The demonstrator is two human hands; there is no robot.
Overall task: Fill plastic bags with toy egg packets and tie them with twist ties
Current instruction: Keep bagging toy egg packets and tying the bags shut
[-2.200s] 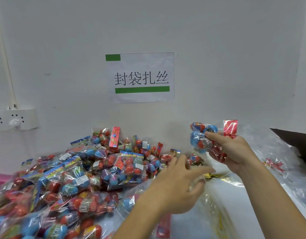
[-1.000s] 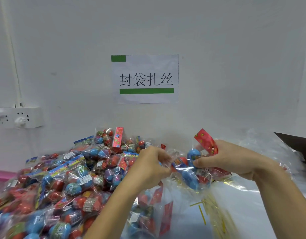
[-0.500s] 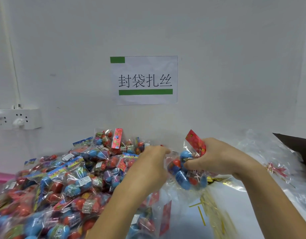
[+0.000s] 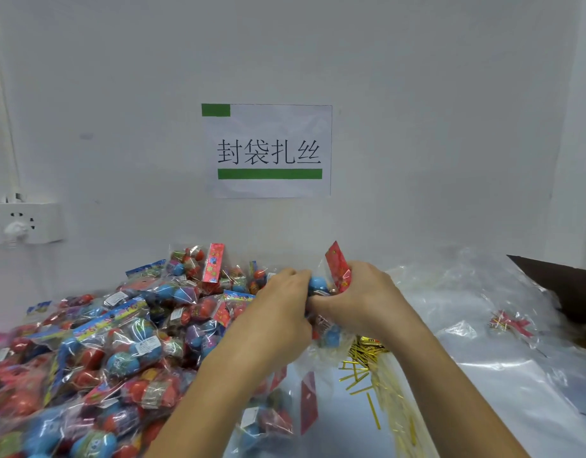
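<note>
Now both hands, left [image 4: 281, 302] and right [image 4: 361, 295], clamped together on crinkly, slippery, light egg packet [image 4: 319, 285]; best gripped at red header [image 4: 338, 266].

Both forearms enter from the bottom edge, bare, angling up and inward to meet at centre. Left hand [image 4: 278, 309]: back of the hand to the camera, fingers curled forward and down, grip closed on the toy egg packet [image 4: 321, 285]. Right hand [image 4: 361, 299]: knuckles up, fingers wrapped round the same packet from the right side, thumb tucked toward the left hand. The two hands touch at the thumbs. Wrists roughly level.
</note>
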